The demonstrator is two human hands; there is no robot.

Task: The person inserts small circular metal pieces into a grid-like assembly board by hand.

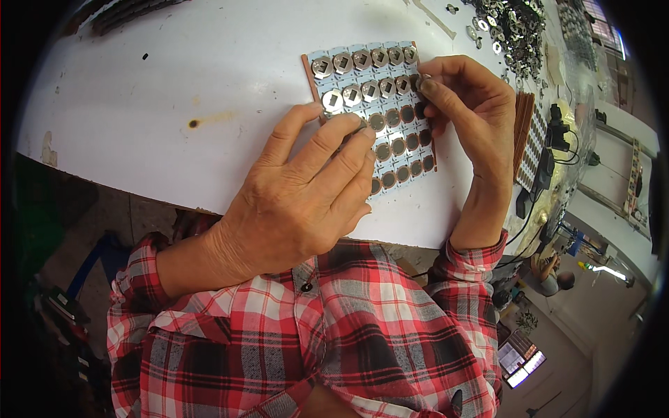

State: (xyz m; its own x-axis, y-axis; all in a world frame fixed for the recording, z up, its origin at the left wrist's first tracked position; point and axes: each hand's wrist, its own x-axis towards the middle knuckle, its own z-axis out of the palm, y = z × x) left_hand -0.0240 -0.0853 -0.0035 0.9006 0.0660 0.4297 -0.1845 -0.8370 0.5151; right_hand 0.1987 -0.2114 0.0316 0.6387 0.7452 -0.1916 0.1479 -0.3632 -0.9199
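Observation:
A light-blue circuit board panel (311,76) with brown edge strips lies on the white table. Shiny metal clips (362,60), each with a dark opening in the middle, cover its two far rows. Dark round pads (398,146) show bare in the nearer rows. My left hand (300,184) rests over the panel's left side, fingers spread with their tips on it, hiding part of the nearer rows. At the right end of the second row, my right hand (474,104) pinches a metal clip (423,79) between thumb and forefinger.
A heap of loose metal clips (509,35) spreads over the far right of the table. More brown-edged panels (531,139) stand stacked on the right, beside black plugs and cables (554,136). A dark bundle (125,14) lies far left. Another person (552,281) is in the background.

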